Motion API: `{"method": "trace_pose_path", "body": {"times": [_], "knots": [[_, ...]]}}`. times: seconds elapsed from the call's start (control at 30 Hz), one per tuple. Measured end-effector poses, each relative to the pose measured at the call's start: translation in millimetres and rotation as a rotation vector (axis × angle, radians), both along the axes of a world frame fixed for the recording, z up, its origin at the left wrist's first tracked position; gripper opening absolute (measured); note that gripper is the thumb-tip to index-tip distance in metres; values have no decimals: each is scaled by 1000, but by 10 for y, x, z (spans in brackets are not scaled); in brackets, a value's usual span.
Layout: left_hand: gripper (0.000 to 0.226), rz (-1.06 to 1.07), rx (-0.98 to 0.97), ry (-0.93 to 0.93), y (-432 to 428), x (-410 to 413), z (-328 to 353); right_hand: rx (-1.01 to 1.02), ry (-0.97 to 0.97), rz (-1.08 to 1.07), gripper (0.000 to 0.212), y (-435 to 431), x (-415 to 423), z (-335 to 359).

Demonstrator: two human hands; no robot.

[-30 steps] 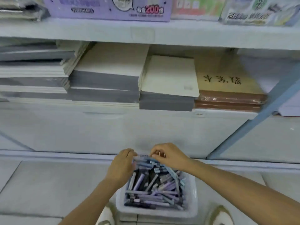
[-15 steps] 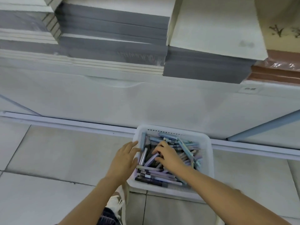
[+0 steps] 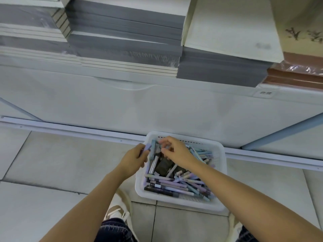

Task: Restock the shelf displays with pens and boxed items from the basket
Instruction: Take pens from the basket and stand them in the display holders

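A white plastic basket (image 3: 218,173) sits on the tiled floor below the shelf, filled with several pens (image 3: 176,185) in purple, blue and grey and a dark boxed item (image 3: 163,166). My left hand (image 3: 133,160) hovers at the basket's left rim and holds a purple pen (image 3: 147,148) with curled fingers. Over the basket's far left corner, my right hand (image 3: 176,151) pinches a grey-blue pen (image 3: 153,151) between thumb and fingers.
The white shelf front (image 3: 157,105) rises just behind the basket. Stacks of grey and cream notebooks (image 3: 125,41) and a brown wrapped pack (image 3: 297,72) lie on the shelf above. My shoes (image 3: 118,206) stand close to the basket's near side.
The view has tilted down from the shelves to the basket. My right hand has lifted out of the pile to the far left corner and taken a pen. My left hand now holds a purple pen.
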State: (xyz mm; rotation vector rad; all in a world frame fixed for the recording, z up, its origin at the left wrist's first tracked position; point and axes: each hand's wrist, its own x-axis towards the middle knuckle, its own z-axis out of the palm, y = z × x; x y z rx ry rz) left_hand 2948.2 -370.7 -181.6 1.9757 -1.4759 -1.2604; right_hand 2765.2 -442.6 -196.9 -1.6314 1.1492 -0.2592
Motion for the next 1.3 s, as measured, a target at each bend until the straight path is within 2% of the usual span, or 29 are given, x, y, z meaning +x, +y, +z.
{"method": "trace_pose_path", "body": {"times": [0.1,0.17,0.3,0.47,0.53,0.63,0.73,0.9,1.1,1.23,1.3], "knots": [[25,171,68,58,94,108,-98,28,255,106,36,78,120,-263],[26,245,112,142,141,117,-155,-14,320,128,37,148,236,-399],[21,254,139,202,165,108,-221,-115,364,26,29,202,350,-504],[20,262,130,224,159,127,-263,-123,279,82,13,272,318,-514],[18,251,125,220,174,132,-272,-130,250,91,17,296,277,-522],[17,250,113,222,192,132,-266,-144,323,111,32,335,249,-517],[16,234,109,213,214,126,-248,-58,354,180,39,427,259,-524],[15,214,104,203,229,121,-215,-28,263,124,27,461,240,-488],[6,251,42,220,193,61,-155,154,-113,-184,19,208,239,-218],[20,162,13,226,154,-15,-92,264,-242,-103,18,94,281,-64],[17,163,7,232,150,-10,-93,279,-245,-128,19,82,290,-87]]}}
